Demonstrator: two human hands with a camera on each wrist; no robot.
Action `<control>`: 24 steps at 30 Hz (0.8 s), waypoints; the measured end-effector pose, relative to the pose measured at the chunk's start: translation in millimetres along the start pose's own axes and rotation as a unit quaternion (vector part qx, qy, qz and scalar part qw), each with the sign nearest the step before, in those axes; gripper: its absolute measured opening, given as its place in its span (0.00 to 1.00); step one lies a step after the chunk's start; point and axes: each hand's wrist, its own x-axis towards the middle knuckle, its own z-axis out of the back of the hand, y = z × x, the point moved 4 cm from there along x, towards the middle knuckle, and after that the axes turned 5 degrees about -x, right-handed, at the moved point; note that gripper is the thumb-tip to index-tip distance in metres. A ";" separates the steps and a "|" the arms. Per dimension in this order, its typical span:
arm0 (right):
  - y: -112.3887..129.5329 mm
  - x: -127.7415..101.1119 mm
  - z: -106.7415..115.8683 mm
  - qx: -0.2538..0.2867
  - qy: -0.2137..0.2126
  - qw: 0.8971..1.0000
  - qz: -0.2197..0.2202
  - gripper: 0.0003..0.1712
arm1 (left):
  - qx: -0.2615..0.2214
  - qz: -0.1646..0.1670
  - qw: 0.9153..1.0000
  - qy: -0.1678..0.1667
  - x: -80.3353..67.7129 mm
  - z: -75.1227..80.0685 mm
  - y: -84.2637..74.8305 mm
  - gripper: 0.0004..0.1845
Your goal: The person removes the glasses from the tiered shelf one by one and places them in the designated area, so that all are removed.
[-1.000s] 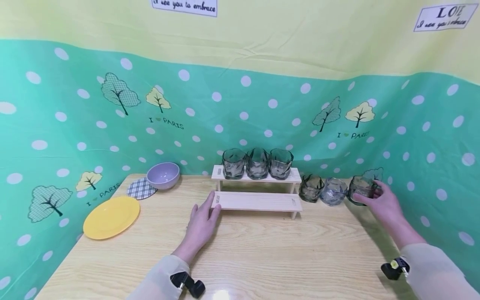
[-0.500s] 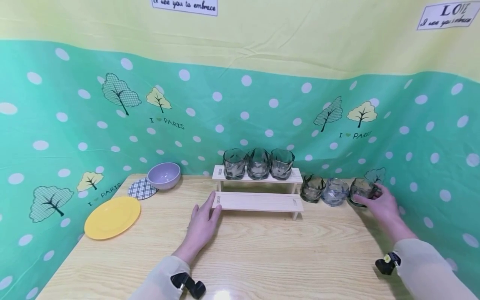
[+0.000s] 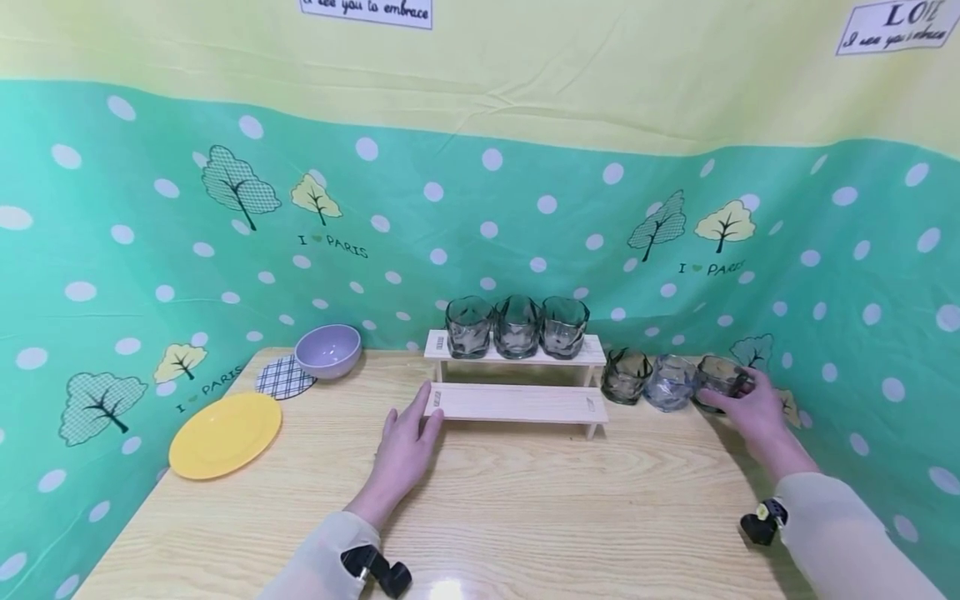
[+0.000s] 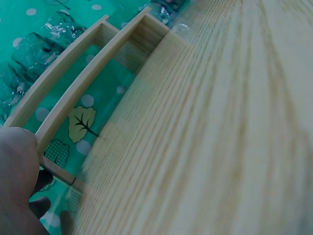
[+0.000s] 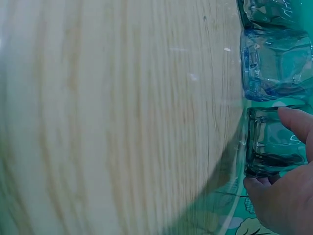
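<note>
Three glasses (image 3: 516,327) fill the rack's (image 3: 517,402) top step – its lower step, beside the flat, relaxed left hand (image 3: 405,446), stands bare, and three remain on the bench (image 3: 525,508), the right hand (image 3: 753,408) gripping the end glass (image 3: 720,379).

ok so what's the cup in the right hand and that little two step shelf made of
The cup held by the right hand looks like smoky, glossy glass: see-through, with wavy reflective walls. The shelf the left hand touches appears to be pale unfinished wood: matte, faint grain.

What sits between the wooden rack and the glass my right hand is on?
Two glasses, a dark glass then a clear glass, per the head view.
</note>
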 end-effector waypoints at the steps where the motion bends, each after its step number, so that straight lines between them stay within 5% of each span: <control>1: 0.4 0.2 -0.8 -0.001 -0.002 1.000 0.000 0.69 | 0.000 0.002 1.000 0.000 -0.2 0.0 0.3 0.33; 24: 5.4 -3.6 1.3 -0.038 0.021 0.999 -0.001 0.72 | -0.007 0.013 1.000 0.012 0.2 0.1 1.4 0.34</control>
